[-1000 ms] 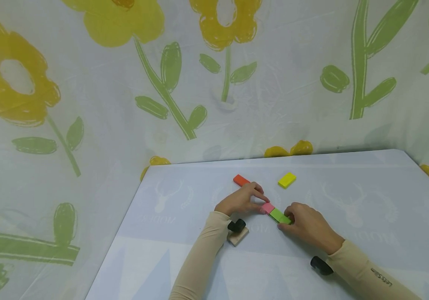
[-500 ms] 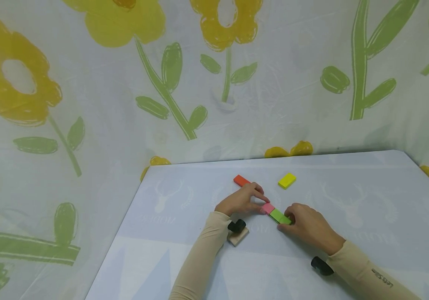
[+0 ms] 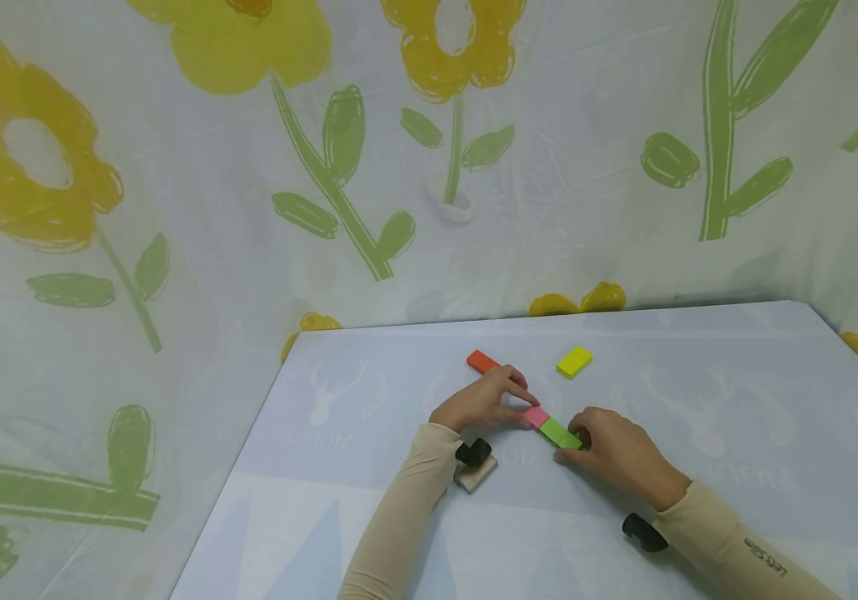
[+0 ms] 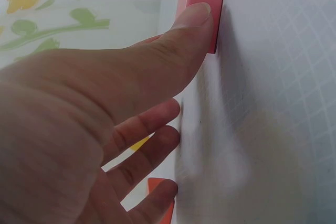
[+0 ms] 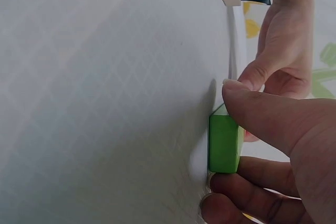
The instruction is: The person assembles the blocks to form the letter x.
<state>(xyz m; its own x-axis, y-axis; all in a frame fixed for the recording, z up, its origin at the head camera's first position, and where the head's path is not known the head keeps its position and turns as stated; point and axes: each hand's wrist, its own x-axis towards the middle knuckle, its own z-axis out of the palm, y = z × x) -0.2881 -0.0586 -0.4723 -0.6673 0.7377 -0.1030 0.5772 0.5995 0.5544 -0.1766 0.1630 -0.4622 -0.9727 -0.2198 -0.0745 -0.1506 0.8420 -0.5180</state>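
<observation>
The left hand [image 3: 483, 402] lies low on the table [image 3: 699, 433], wrist bent, thumb extended. Its thumb tip [image 4: 197, 17] presses the side of the pink block [image 3: 536, 416], and the fingers curl round the far side; the other fingers spread loosely behind. The right hand [image 3: 612, 450] rests palm down directly opposite, with its thumb [image 5: 247, 100] and curled fingers pinching the end of the green block [image 3: 558, 433]. The two blocks lie flat, end to end and touching, in a short diagonal row between the hands. The hands are close together, separated only by this row.

Both forearms wear beige sleeves [image 3: 406, 517] and enter from the near edge. A black wrist unit [image 3: 473, 452] sits under the left wrist, above a small wooden block [image 3: 476, 475] lying on the table. Beyond the left hand's fingers lies an orange block [image 3: 482, 361]; a yellow block [image 3: 574, 361] lies beyond the right hand, well apart. A flower-printed cloth [image 3: 174, 208] hangs behind the table.
</observation>
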